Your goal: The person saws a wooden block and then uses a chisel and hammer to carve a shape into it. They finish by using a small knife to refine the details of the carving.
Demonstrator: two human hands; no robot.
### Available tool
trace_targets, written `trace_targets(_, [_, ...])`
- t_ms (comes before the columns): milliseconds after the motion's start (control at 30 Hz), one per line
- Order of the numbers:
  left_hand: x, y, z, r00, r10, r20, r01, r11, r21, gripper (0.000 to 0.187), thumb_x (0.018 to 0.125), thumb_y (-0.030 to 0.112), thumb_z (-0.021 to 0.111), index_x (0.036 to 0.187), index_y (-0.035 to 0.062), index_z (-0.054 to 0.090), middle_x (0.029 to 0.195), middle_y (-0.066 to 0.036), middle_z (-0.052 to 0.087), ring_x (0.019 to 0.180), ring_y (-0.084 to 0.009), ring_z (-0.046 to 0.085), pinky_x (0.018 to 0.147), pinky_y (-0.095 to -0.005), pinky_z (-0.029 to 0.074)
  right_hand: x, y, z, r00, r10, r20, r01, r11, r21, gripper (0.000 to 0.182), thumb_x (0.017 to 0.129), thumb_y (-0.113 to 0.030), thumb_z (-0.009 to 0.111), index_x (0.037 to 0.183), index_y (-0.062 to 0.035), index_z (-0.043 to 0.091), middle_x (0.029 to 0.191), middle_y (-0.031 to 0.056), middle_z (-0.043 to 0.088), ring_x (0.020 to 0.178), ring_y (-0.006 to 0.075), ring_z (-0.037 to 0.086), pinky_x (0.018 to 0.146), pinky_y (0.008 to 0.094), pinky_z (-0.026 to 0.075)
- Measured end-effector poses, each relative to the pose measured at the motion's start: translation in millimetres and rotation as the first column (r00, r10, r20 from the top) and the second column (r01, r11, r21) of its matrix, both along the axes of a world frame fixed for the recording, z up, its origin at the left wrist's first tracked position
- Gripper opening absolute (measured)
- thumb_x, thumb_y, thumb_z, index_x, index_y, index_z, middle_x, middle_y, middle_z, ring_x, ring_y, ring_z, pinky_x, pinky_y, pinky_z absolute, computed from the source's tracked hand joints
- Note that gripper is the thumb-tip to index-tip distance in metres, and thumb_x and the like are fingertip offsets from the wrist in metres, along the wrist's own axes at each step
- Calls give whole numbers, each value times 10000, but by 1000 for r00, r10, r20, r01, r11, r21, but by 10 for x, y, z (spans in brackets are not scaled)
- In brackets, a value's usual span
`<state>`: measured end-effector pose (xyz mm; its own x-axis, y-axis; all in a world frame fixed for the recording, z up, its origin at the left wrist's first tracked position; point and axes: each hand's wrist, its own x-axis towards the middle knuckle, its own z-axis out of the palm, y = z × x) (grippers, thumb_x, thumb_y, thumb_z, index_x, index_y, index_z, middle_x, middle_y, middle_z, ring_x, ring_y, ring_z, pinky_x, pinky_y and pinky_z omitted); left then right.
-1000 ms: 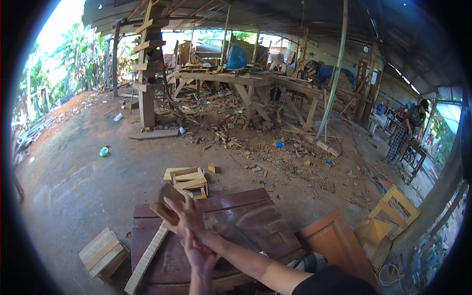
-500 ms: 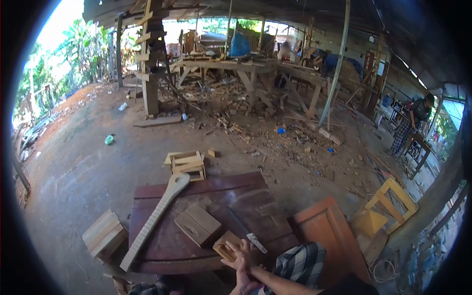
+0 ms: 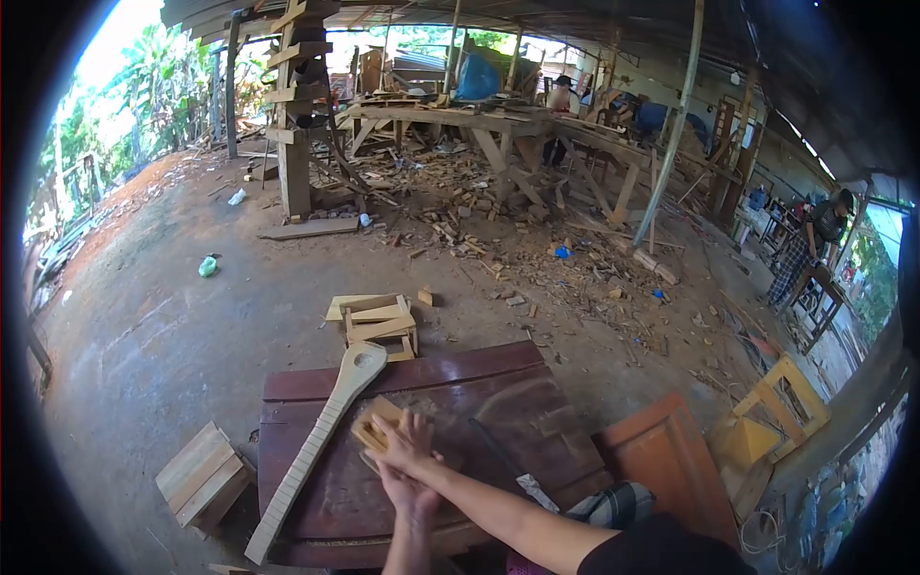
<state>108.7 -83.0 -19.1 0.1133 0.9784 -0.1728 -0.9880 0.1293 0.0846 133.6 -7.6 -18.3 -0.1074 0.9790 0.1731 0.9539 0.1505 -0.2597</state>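
Observation:
My right hand [image 3: 414, 450] lies over a small light wooden block with a recess [image 3: 376, 426], its fingers closed on the near right side. Just below it is my left hand [image 3: 412, 495], pressed against the same block, with its fingertips partly hidden. Beneath them the larger brown wooden block is almost wholly covered. To the left, a long pale wooden piece [image 3: 321, 431] with a rounded, hollowed end lies slanted across the dark red panel [image 3: 302, 388]. A long dark tool with a pale wrapped end [image 3: 537, 491] rests on the panel's right side.
A plank-sided wooden block [image 3: 203, 474] stands at the left. Small wooden frames [image 3: 379, 316] lie beyond the panel. An orange-brown panel [image 3: 661, 455] and a yellow frame [image 3: 781, 407] are at the right. Wood scraps [image 3: 470, 230] litter the ground; a person [image 3: 810, 244] stands far right.
Both hands have moved forward and left with the small block, from the near end of the larger block to over it. The view has shifted slightly.

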Motion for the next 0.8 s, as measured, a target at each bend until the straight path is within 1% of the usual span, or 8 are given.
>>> trace_targets(67, [-250,280,88,998,55,-22,-57,997,-61,665,935,631,438,1388,145,423,1266,-163,525,986,-316,560,856,-435,490,-235,423,27,989,48,-143,-54,998,-38,805,694,-621,715,1396,-328,451,1277,247,409,1177,437,398,929,583,357])
trace_targets(200, [-382,268,107,991,-69,-113,50,985,-163,555,930,546,535,1303,138,487,1205,-141,548,1017,-282,560,872,-426,487,-326,681,315,990,21,-136,-31,997,-71,862,672,-641,724,1416,-319,433,1291,218,396,1171,424,387,966,560,351])
trace_targets(233, [-377,196,123,977,-120,-176,79,972,-222,520,924,520,567,1266,133,510,1181,-130,556,1004,-267,566,862,-419,491,-219,663,365,990,12,-143,-22,997,-69,869,672,-647,723,1419,-320,425,1288,218,397,1166,418,392,958,553,356])
trace_targets(400, [-218,-170,-340,972,-221,-84,170,899,-404,414,918,417,601,1192,118,519,1058,-71,576,923,-215,569,789,-384,490,781,466,114,988,-142,-59,139,989,-54,884,681,-683,704,1423,-313,397,1272,205,415,1189,398,391,944,557,337])
trace_targets(467, [-141,-261,-337,968,-242,-60,176,833,-524,254,928,382,591,952,129,611,895,-39,627,844,-218,599,711,-356,504,1213,323,-101,959,-281,-23,280,959,-44,900,684,-690,699,1423,-282,386,1298,215,406,1232,403,366,958,588,317])
trace_targets(533, [-68,-303,-307,962,-263,-78,189,841,-507,244,930,373,591,945,130,612,892,-38,631,838,-217,600,707,-355,503,1563,155,-109,921,-388,-23,379,910,-169,920,693,-673,702,1439,-255,363,1376,265,355,1296,428,325,994,658,276])
trace_targets(767, [227,-425,-123,923,-355,-149,256,855,-452,207,937,336,590,924,132,621,828,-37,641,798,-206,609,697,-354,501,2135,-37,-398,866,-500,-11,483,843,-238,949,705,-687,678,1454,-201,356,1392,273,341,1324,424,292,1030,683,225])
trace_targets(800, [291,-449,-53,921,-360,-148,253,843,-474,154,935,273,578,955,123,607,812,-36,614,759,-209,591,694,-364,499,2158,-37,-400,879,-474,40,470,853,-226,930,723,-677,666,1457,-199,353,1404,264,339,1328,422,290,1029,683,232])
